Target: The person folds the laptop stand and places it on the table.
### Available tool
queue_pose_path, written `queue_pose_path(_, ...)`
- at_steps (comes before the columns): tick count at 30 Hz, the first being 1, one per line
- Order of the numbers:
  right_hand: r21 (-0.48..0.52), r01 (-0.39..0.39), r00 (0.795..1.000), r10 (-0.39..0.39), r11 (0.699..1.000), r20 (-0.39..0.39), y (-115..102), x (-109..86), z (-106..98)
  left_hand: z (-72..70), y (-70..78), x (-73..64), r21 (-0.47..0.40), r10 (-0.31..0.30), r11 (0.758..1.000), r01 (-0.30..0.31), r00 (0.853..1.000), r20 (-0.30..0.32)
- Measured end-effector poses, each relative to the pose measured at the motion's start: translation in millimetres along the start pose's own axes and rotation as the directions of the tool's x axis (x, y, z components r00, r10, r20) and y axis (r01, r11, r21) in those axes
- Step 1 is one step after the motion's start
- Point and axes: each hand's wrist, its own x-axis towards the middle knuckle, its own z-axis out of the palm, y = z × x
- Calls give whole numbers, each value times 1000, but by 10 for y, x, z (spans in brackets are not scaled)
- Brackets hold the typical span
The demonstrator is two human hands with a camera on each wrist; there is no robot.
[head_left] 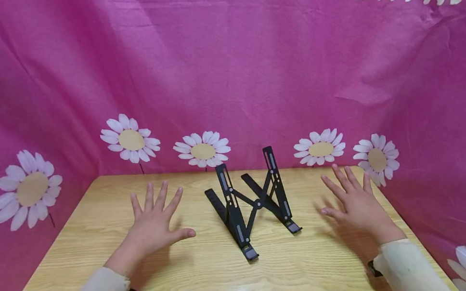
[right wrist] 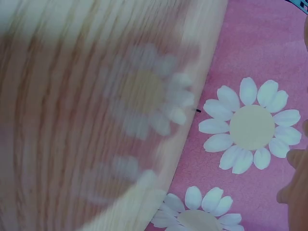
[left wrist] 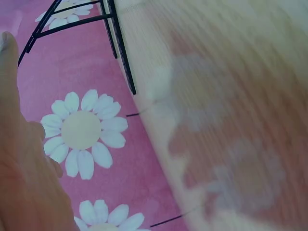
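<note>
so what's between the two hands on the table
Between the left hand and right hand is a black folding stand, with bare wooden tabletop on either side of it; the head view shows this.

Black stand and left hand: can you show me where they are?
Black stand (head_left: 259, 204), head view: its middle joint.
Left hand (head_left: 152, 229), head view: the back of the hand.
</note>
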Motion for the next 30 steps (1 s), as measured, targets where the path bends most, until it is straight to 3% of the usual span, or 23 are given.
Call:
queue_pose_path(6,38,-22,999,20,999,40,11,7,-17,61,97,-7,-112,-47,993,49,999,16)
queue_pose_path(12,131,-71,995,61,989,80,11,-13,-44,129,258,-14,-233,-92,968,96,995,28)
queue_pose_path(19,266,-120,989,92,956,117,-22,40,-50,177,489,35,-353,-136,925,137,990,30)
queue_pose_path(30,371,-158,981,103,915,162,-47,129,6,294,745,41,-522,-188,830,196,980,68)
